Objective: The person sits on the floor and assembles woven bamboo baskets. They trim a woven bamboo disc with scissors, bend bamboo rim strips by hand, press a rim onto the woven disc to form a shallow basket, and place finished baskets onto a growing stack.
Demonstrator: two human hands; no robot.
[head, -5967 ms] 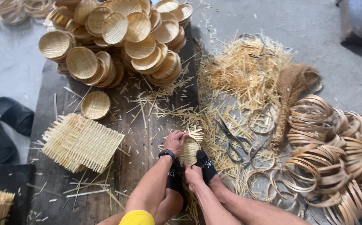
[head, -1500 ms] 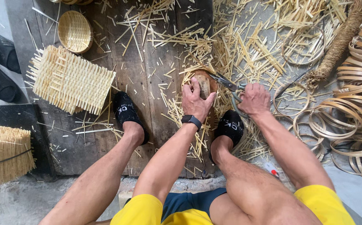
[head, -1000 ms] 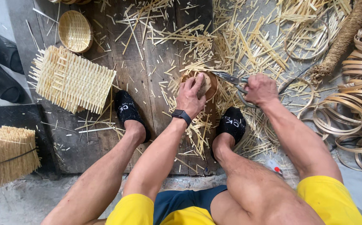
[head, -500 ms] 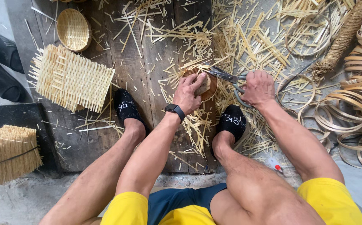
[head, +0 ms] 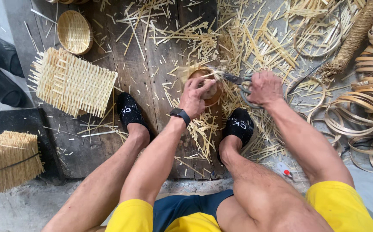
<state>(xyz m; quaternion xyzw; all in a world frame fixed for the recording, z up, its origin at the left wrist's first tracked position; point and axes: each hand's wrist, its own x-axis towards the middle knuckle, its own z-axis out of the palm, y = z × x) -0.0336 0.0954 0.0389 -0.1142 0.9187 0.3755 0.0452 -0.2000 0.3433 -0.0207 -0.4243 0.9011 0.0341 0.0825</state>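
Dark wooden boards (head: 160, 64) littered with bamboo offcuts: our left hand (head: 197, 92) grips a small round woven bamboo basket (head: 210, 88); our right hand (head: 263, 88), closed on metal scissors (head: 238, 81), should trim flush, turning steadily.

Your left hand (head: 198, 95) is pressing palm-down with its fingers curled and spread, the wrist banded and the forearm reaching forward between your knees. Your right hand (head: 263, 88) is closing in a fist, knuckles up, its forearm extending outside your right knee.
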